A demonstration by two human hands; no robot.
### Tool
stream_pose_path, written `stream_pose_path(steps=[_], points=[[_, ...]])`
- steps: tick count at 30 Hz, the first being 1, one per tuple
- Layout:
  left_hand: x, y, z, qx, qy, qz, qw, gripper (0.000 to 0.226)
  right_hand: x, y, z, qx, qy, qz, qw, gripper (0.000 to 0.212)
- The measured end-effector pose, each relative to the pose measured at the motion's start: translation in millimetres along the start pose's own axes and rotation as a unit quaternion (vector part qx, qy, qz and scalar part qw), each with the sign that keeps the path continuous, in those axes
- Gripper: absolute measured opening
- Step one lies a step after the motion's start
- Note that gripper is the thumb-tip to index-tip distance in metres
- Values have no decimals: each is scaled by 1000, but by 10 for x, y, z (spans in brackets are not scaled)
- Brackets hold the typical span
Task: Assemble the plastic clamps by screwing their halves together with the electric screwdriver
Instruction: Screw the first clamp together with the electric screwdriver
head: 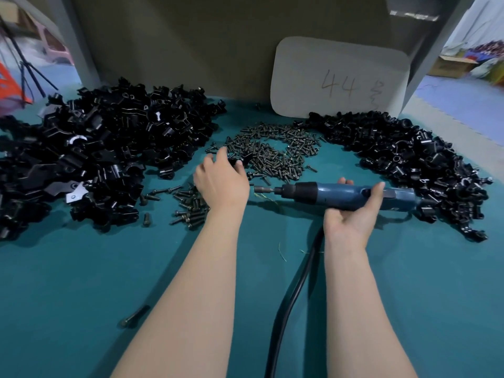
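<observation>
I note a teal work table [81, 296] backed by a dull olive panel [177, 36], with a grey left upright [73, 42] and a grey right upright [431, 50]. A white card [341, 77] marked 44 leans on the panel. Far right: blue floor matting [458, 105] and a cardboard box [452, 66]. Far left: black tripod legs [30, 75].

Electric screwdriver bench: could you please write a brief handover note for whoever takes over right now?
Left hand pinches a black clamp piece at the edge of the screw pile. Right hand grips the electric screwdriver, bit pointing toward the left hand.
Clamp parts lie in a left pile and a right pile; a smaller screw heap sits by the left wrist.
Done: cannot tell which pile, if either, is assembled.
Left: held piece not yet at the bit; screwing still to do.
</observation>
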State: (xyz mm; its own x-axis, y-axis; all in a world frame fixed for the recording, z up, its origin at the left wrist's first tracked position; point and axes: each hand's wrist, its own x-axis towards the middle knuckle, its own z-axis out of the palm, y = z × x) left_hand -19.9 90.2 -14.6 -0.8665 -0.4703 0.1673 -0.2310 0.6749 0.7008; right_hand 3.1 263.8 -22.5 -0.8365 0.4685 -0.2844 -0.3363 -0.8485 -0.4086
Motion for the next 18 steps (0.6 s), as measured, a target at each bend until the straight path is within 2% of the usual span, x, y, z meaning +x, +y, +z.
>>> stream_pose_path(steps=[2,4,7,11,14,18], points=[[116,17,52,46,-24,-18,998,45,30,-6,12,0,8,5,1000,39],[178,33,107,65,-46,-40,996,42,56,-8,23,3,13,14,1000,45],[221,71,155,81,-36,-41,995,35,88,2,32,-4,-6,26,1000,50],[247,139,125,106,-45,-17,993,46,94,23,23,-23,-27,25,999,44],[201,162,100,55,-59,-11,997,40,84,17,20,-27,-31,25,999,42],[114,99,-31,-98,22,9,995,24,76,7,23,-19,-28,26,999,41]])
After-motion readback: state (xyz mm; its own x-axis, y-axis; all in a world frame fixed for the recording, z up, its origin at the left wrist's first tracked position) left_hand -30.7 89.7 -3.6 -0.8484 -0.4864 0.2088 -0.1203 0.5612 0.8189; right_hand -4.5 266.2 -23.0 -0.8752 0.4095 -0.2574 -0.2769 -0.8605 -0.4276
